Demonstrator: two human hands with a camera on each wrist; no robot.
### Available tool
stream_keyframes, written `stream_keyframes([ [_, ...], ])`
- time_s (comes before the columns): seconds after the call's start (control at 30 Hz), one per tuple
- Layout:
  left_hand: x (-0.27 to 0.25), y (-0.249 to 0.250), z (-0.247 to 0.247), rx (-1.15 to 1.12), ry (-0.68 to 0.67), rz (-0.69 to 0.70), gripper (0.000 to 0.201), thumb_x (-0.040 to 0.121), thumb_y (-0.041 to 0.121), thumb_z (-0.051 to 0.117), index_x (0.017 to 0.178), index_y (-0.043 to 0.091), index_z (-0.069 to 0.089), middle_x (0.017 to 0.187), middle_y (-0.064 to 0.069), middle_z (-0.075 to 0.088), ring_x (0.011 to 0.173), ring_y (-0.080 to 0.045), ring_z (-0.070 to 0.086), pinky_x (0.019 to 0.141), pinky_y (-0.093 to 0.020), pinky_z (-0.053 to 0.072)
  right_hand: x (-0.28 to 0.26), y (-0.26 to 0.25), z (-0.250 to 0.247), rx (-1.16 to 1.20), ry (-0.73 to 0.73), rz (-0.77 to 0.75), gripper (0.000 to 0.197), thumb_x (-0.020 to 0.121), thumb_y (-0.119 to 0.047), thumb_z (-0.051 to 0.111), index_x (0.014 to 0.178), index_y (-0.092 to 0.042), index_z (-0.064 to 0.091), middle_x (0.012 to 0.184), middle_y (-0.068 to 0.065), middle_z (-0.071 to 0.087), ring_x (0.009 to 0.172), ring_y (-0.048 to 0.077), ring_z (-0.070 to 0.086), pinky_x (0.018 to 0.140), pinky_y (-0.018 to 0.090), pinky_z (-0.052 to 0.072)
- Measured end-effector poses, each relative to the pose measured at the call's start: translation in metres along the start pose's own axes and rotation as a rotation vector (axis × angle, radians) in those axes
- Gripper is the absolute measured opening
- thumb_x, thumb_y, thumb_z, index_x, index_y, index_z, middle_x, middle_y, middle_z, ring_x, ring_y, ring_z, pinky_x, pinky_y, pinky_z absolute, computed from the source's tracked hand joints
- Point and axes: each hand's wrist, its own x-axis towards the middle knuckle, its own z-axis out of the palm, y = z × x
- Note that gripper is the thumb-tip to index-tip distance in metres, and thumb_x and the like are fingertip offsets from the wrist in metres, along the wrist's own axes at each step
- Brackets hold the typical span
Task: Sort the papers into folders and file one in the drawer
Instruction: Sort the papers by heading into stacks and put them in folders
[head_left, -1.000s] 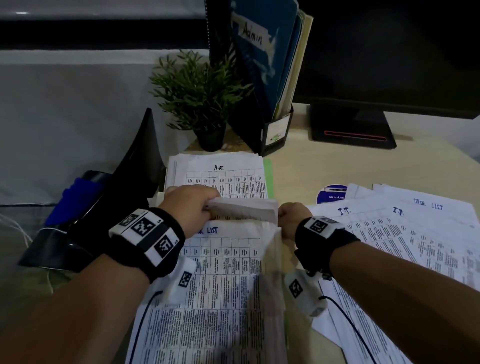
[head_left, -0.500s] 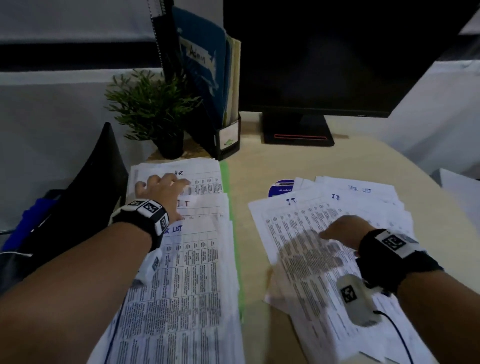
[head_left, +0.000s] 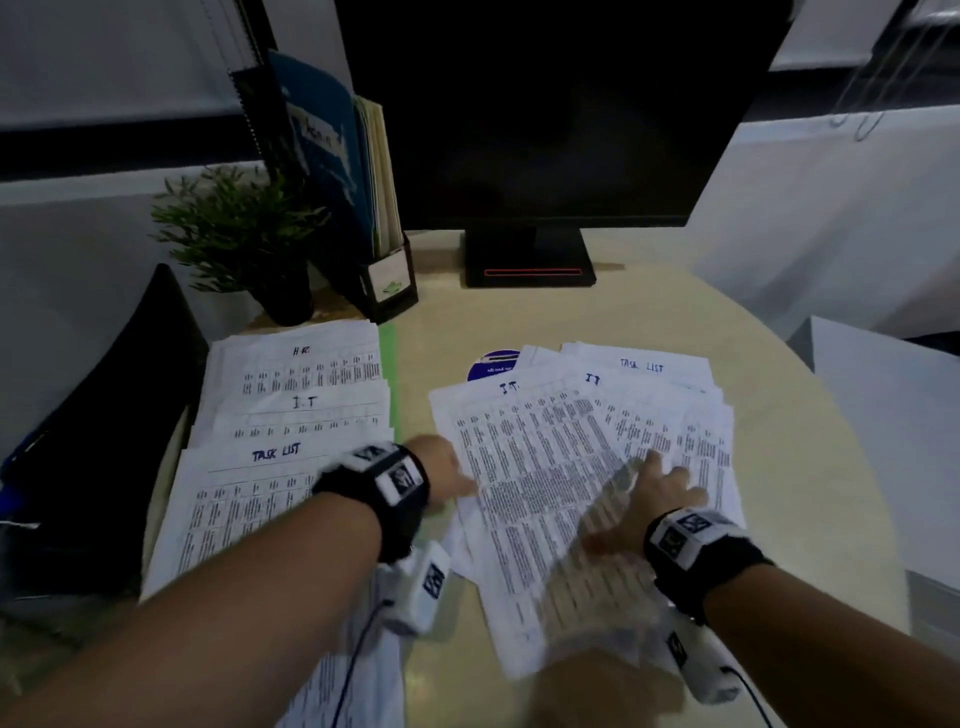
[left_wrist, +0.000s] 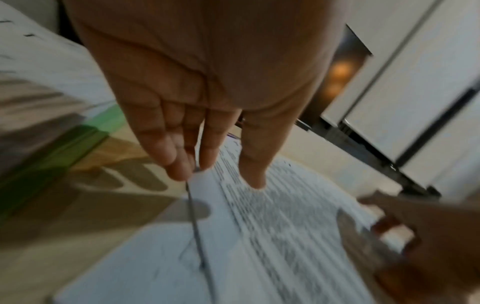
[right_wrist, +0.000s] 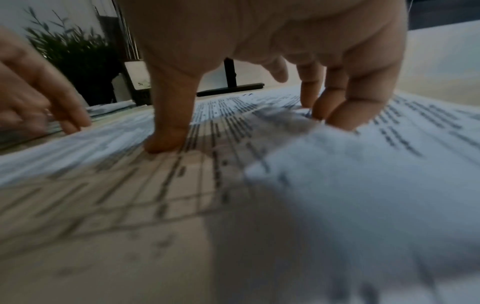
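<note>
Both hands down on the fanned papers (head_left: 545, 467) on the counter (head_left: 810, 467), right of a 2nd stack (head_left: 291, 415) w/ green folder edge (head_left: 387, 358). Left hand (head_left: 441, 467) fingers straight, tips at the sheets' left edge. Right hand (head_left: 644, 499) spread, fingertips (right_wrist: 166, 142) pressing the top sheet; nothing gripped.
</note>
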Motion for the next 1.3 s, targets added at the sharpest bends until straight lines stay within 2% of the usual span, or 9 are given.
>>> stream_keyframes([
  [0.13, -0.006, 0.024, 0.033, 0.168, 0.005, -0.038, 0.036, 0.086, 0.041, 0.061, 0.097, 0.007, 0.062, 0.089, -0.01, 0.061, 0.083, -0.022, 0.062, 0.07, -0.032, 0.05, -0.005, 0.0, 0.006, 0.25, -0.018, -0.052, 0.119, 0.054, -0.043, 0.088, 0.142, -0.012, 0.014, 0.131, 0.012, 0.04, 0.116, 0.032, 0.052, 0.09, 0.04, 0.05],
  [0.23, -0.016, 0.033, 0.038, 0.134, 0.032, -0.057, 0.035, 0.088, 0.038, 0.058, 0.109, 0.009, 0.058, 0.105, -0.009, 0.06, 0.098, -0.023, 0.06, 0.074, -0.03, 0.047, -0.008, 0.008, 0.006, 0.395, -0.046, -0.134, 0.053, 0.077, -0.024, 0.075, 0.113, -0.013, 0.038, 0.092, 0.002, 0.057, 0.079, 0.02, 0.056, 0.063, 0.027, 0.048],
  [0.33, -0.02, 0.032, 0.036, -0.006, 0.104, -0.088, 0.054, 0.087, 0.044, 0.06, 0.129, 0.012, 0.049, 0.126, -0.007, 0.055, 0.11, -0.023, 0.056, 0.089, -0.032, 0.048, -0.006, 0.026, 0.0, 0.475, 0.091, -0.213, 0.008, 0.087, -0.019, 0.058, 0.088, -0.019, 0.05, 0.081, -0.001, 0.058, 0.068, 0.015, 0.052, 0.062, 0.024, 0.042],
  [0.43, -0.024, 0.036, 0.035, -0.462, 0.189, -0.103, 0.071, 0.081, 0.053, 0.065, 0.138, 0.017, 0.042, 0.135, -0.003, 0.051, 0.116, -0.023, 0.054, 0.097, -0.036, 0.046, -0.01, 0.044, -0.009, 0.607, 0.248, -0.251, 0.019, 0.084, -0.019, 0.06, 0.068, -0.021, 0.05, 0.066, -0.003, 0.055, 0.063, 0.016, 0.051, 0.054, 0.024, 0.034],
  [0.6, -0.033, 0.073, 0.032, -1.217, 0.173, 0.019, 0.06, 0.064, 0.063, 0.065, 0.093, 0.011, 0.063, 0.104, -0.01, 0.069, 0.094, -0.024, 0.066, 0.087, -0.039, 0.053, -0.04, 0.051, -0.01, 0.496, 0.343, -0.471, 0.033, 0.082, -0.027, 0.064, 0.056, -0.024, 0.044, 0.061, -0.008, 0.051, 0.065, 0.017, 0.051, 0.056, 0.023, 0.034],
  [0.77, -0.019, 0.096, 0.034, -0.984, 0.33, -0.052, 0.023, 0.079, 0.032, 0.072, 0.069, 0.012, 0.068, 0.077, -0.006, 0.072, 0.076, -0.024, 0.069, 0.08, -0.041, 0.058, -0.05, 0.043, 0.001, 0.267, 0.305, -0.651, 0.017, 0.088, -0.033, 0.057, 0.083, -0.019, 0.067, 0.091, 0.0, 0.065, 0.088, 0.021, 0.06, 0.066, 0.025, 0.034],
  [0.87, -0.007, 0.094, 0.042, -0.844, 0.317, -0.072, 0.006, 0.081, 0.011, 0.066, 0.076, 0.009, 0.069, 0.088, -0.011, 0.072, 0.085, -0.028, 0.068, 0.082, -0.046, 0.056, -0.045, 0.044, 0.013, 0.337, 0.133, -0.634, 0.03, 0.087, -0.047, 0.058, 0.093, -0.021, 0.071, 0.09, -0.004, 0.068, 0.086, 0.014, 0.061, 0.073, 0.024, 0.044],
  [1.07, -0.006, 0.1, 0.068, -0.819, 0.288, -0.014, 0.029, 0.077, 0.016, 0.077, 0.061, 0.011, 0.053, 0.058, -0.005, 0.063, 0.052, -0.017, 0.055, 0.063, -0.03, 0.051, -0.005, 0.065, 0.031, 0.631, -0.094, -0.357, 0.052, 0.082, -0.061, 0.056, 0.111, -0.019, 0.064, 0.101, -0.005, 0.066, 0.093, 0.013, 0.061, 0.076, 0.022, 0.042],
  [1.3, -0.002, 0.11, 0.084, -0.862, 0.211, 0.091, 0.024, 0.076, 0.023, 0.078, 0.063, 0.016, 0.059, 0.059, 0.003, 0.059, 0.054, -0.01, 0.053, 0.056, -0.02, 0.044, 0.001, 0.068, 0.034, 0.806, -0.171, -0.383, 0.032, 0.078, -0.04, 0.073, 0.107, -0.032, 0.062, 0.095, -0.004, 0.068, 0.082, 0.012, 0.064, 0.071, 0.023, 0.053],
])
